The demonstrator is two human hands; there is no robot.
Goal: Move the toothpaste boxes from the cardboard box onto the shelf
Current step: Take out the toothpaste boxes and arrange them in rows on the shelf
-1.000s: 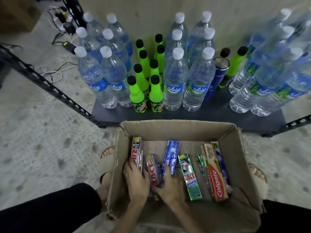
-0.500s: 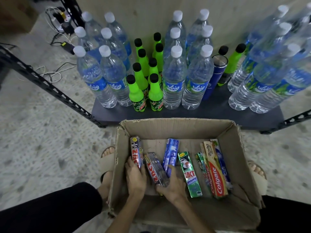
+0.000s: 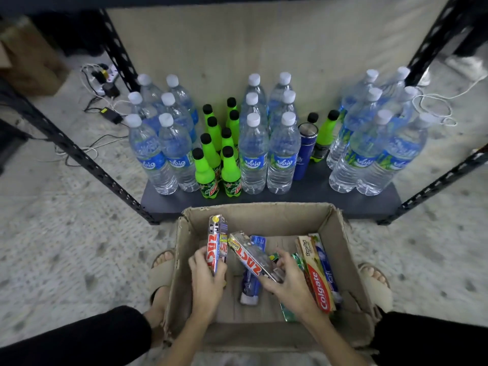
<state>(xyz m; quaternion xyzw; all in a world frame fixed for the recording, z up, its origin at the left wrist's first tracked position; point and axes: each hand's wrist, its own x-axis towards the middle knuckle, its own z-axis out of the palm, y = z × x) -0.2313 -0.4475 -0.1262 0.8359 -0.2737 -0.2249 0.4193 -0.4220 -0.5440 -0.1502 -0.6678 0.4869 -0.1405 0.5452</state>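
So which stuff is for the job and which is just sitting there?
For the job:
- left hand holding Zact boxes
- right hand holding a Zact box
- Colgate box
- blue toothpaste box
- cardboard box
- shelf

Just sitting there:
- water bottles
- green Mountain Dew bottles
- blue flask
- power strip

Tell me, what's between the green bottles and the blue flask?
In the head view, six clear water bottles stand in two rows between the green bottles and the blue flask on the shelf.
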